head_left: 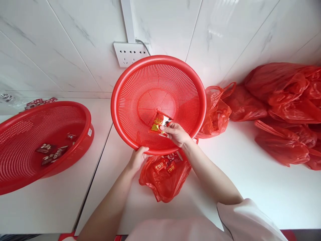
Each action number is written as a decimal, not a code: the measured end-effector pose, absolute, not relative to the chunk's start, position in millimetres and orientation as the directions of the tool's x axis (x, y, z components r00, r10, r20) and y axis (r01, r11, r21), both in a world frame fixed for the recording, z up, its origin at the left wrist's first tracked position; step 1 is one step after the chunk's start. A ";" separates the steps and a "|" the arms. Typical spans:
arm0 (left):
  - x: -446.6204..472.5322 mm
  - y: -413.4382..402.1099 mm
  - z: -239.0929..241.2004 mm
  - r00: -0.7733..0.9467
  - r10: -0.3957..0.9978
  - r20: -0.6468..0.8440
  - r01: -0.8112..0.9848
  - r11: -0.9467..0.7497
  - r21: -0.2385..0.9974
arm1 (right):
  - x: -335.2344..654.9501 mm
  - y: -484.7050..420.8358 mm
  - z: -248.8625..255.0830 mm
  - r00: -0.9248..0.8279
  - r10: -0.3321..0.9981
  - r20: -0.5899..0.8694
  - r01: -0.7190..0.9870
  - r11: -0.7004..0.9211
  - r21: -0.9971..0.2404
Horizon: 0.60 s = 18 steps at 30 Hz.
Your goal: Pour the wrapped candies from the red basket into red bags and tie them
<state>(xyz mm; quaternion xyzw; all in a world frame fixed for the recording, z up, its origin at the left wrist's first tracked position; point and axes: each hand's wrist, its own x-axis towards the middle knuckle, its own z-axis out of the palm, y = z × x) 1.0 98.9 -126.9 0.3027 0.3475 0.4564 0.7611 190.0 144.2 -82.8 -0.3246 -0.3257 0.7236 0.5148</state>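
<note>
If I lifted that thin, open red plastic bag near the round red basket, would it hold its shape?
Probably not: the thin red plastic bag looks floppy, its sides creased and slumped. It would likely sag around the small red wrapped packets inside. It may be fairly light, since only a few packets show.

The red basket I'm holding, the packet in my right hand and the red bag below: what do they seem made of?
Basket: likely moulded plastic, semi-glossy, with highlights on the rim and regular perforations. Packet: probably smooth printed film, from its bright graphics; possibly foil. Bag: apparently thin plastic, shiny, crinkled and slightly translucent.
</note>
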 end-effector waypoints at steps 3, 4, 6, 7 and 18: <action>0.9 98.8 -125.6 0.331 0.903 -0.272 -0.468 0.408 0.784 | 188.1 144.6 -85.9 -0.219 0.968 -0.120 -0.523 -0.220 -0.824; 1.0 98.9 -125.3 0.326 0.903 -0.278 -0.465 0.409 0.785 | 187.9 144.6 -86.7 -0.197 0.975 -0.107 -0.502 -0.194 -0.843; 1.3 99.1 -125.0 0.324 0.903 -0.281 -0.463 0.411 0.785 | 187.6 143.9 -86.7 -0.156 0.986 -0.057 -0.446 -0.122 -0.887; 1.5 99.2 -125.1 0.328 0.903 -0.278 -0.465 0.410 0.785 | 187.5 143.3 -86.0 -0.142 0.990 -0.024 -0.418 -0.082 -0.905; 2.0 99.0 -127.5 0.341 0.897 -0.280 -0.457 0.418 0.785 | 186.6 144.0 -84.5 -0.156 0.986 0.061 -0.379 -0.003 -0.925</action>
